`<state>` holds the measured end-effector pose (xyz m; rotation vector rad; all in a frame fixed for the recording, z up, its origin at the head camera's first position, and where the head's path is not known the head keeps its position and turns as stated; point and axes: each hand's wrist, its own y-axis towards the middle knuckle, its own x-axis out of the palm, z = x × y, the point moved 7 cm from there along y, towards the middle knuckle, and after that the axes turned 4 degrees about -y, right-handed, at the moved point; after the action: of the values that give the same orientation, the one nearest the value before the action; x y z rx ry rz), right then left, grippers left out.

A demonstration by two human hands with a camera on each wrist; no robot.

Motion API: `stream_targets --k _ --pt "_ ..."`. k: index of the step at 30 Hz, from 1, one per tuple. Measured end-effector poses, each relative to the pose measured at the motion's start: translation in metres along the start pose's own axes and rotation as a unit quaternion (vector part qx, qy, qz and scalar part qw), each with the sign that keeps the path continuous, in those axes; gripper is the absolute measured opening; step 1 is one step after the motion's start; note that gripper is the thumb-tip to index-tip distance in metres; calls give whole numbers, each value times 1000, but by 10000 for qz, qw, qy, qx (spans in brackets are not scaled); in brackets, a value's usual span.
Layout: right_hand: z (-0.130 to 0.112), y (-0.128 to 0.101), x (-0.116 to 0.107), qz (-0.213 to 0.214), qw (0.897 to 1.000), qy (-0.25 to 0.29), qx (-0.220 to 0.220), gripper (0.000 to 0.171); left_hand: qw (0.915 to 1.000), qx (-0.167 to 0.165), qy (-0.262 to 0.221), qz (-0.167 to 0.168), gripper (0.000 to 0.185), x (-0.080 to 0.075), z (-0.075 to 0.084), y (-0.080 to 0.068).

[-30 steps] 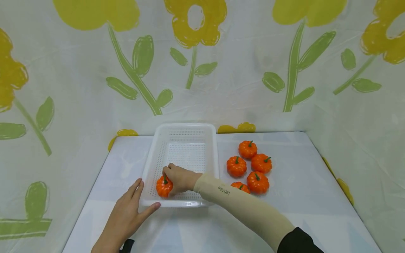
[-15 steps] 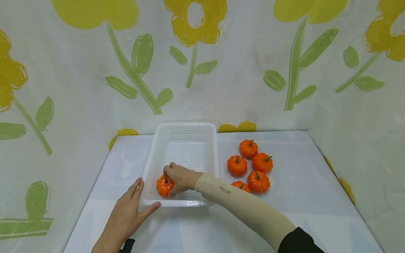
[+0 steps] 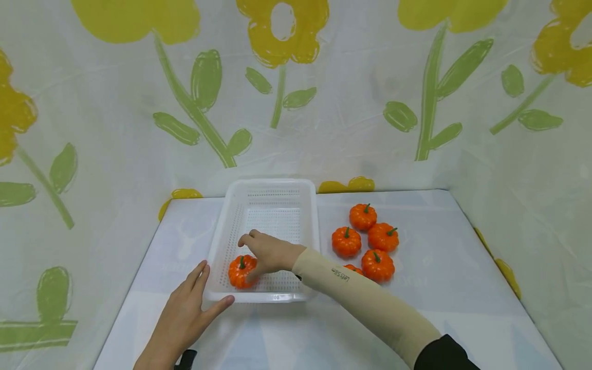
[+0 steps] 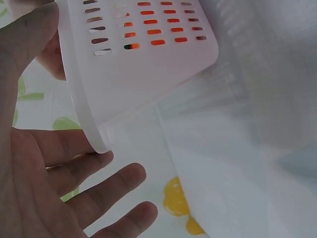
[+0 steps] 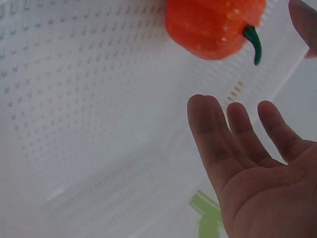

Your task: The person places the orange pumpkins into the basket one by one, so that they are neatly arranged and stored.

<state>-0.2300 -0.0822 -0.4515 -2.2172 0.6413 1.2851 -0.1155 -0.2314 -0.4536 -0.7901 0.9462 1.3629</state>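
Note:
A small orange pumpkin (image 3: 237, 276) with a green stem sits in the near left corner of a white perforated plastic basket (image 3: 277, 297). My right hand (image 3: 273, 252) hovers just right of and above it, fingers spread apart. In the right wrist view, a gap shows between those fingers and the pumpkin (image 5: 213, 27), and the palm holds nothing. My left hand (image 3: 182, 316) rests at the basket's near left corner with extended fingers. From the left wrist, its thumb and fingers touch the rim (image 4: 74, 89), and orange shows through the slots.
Right of the basket, several more small pumpkins (image 3: 377, 266) are grouped on the white table (image 3: 430, 288); my right sleeve (image 3: 365, 295) partly covers one. Behind and beside the table hangs a flower-printed cloth (image 3: 347, 118).
My right hand has let go of the pumpkin; its fingers have lifted and opened, moving slightly up and right. The pumpkin stays in the basket corner. My left hand has not moved.

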Motion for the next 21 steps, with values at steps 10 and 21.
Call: stream_targets --k 10,21 --pt "6 -55 -54 941 9946 388 -190 71 9999 -122 43 -48 111 1 -2 0" --pt "62 -168 -68 3019 9469 1103 -6 68 9999 32 -131 97 107 -1 0 -5"
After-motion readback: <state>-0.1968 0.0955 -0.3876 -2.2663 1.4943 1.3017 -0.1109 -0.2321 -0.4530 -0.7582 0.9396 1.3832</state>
